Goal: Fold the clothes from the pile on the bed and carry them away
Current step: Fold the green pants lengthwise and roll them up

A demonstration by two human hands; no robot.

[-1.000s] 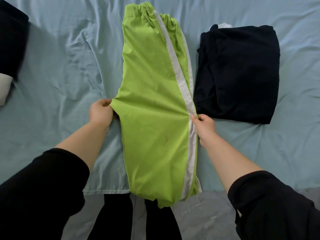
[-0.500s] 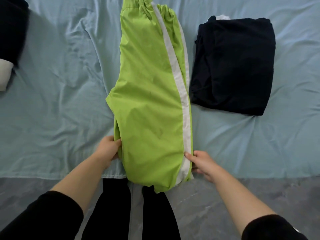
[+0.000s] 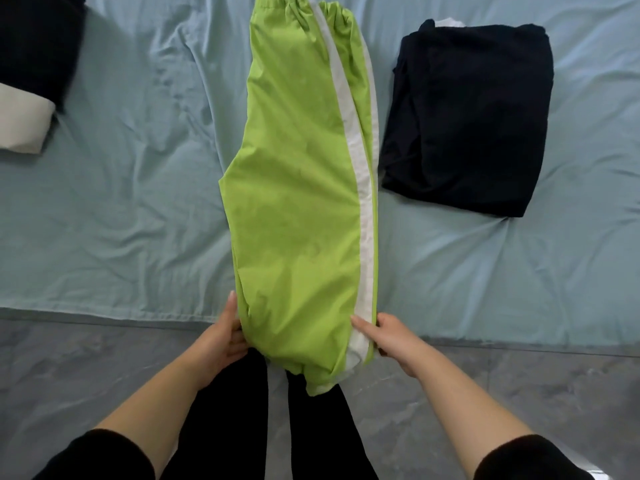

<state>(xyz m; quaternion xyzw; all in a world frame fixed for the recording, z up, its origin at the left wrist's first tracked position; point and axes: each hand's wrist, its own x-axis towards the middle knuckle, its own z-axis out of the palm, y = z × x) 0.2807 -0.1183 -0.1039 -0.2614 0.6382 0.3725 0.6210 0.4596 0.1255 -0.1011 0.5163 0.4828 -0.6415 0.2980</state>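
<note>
Left of the green trousers (image 3: pixel 298 202) a broad stretch of sheet (image 3: pixel 138 209) lay open. On their right a folded dark garment (image 3: pixel 467 116) sat close, leaving only a narrow strip; a dark pile (image 3: pixel 34 46) crowded the far-left corner.

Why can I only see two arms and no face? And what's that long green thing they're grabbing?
The camera sits on the person's head and looks down, so you see their arms but never their face. This is the only view. On the light blue bed sheet lie lime-green trousers with a white side stripe, folded lengthwise, with the leg ends hanging over the bed's edge. The left hand grips the plain edge near the bottom. The right hand pinches the striped edge. To their right lies a folded dark navy garment.
</note>
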